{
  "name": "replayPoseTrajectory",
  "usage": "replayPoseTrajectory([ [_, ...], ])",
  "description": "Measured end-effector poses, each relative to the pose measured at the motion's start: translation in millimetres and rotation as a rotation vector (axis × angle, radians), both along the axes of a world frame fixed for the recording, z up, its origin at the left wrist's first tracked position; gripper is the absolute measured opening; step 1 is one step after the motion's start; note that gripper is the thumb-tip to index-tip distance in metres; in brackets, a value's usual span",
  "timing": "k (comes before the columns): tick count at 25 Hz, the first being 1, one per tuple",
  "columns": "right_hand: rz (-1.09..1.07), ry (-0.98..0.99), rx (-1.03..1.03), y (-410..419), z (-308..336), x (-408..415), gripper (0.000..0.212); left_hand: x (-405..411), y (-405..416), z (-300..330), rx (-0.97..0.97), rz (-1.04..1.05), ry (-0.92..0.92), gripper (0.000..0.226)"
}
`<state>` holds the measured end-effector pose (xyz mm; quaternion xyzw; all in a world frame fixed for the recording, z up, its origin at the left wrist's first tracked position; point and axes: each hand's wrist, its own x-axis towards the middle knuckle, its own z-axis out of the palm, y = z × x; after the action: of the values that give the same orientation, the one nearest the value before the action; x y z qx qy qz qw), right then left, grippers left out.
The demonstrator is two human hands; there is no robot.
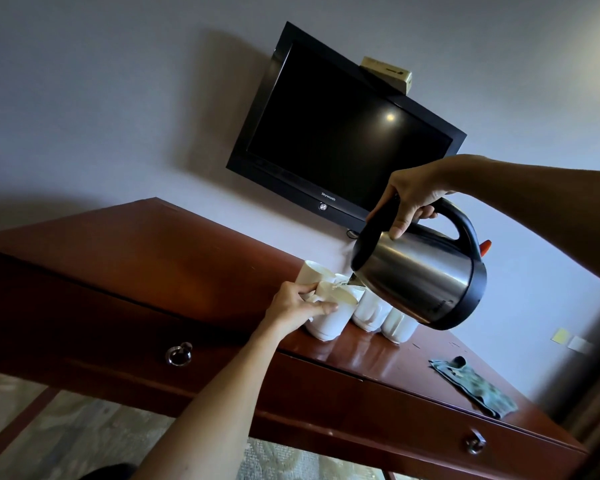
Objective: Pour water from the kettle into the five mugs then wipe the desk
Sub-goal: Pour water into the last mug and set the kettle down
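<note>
Plainly the right hand (411, 199) grips the black handle of the brushed steel kettle (420, 277), tipped so its spout hangs over the clustered white ceramic mugs (371, 308); the left hand (297, 304) clasps the nearest mug (328, 325), likely to steady it; a crumpled green cloth (473, 386) waits well apart on the reddish wooden desk (174, 251), presumably for wiping afterwards.

Two bare forearms, no sleeves visible
</note>
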<state>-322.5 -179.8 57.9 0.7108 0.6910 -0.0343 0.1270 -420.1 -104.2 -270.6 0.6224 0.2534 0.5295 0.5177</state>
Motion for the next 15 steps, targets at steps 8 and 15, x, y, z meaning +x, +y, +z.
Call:
replayPoseTrajectory([
  [8,-0.005,-0.025,0.017,-1.9,4.5,-5.4,0.054,1.9,3.4,-1.4,0.001,-0.018,-0.011,0.078],
  [15,-0.018,-0.053,0.014,-0.7,6.4,-3.2,0.056,1.7,3.5,-1.5,0.002,-0.009,-0.012,0.076],
])
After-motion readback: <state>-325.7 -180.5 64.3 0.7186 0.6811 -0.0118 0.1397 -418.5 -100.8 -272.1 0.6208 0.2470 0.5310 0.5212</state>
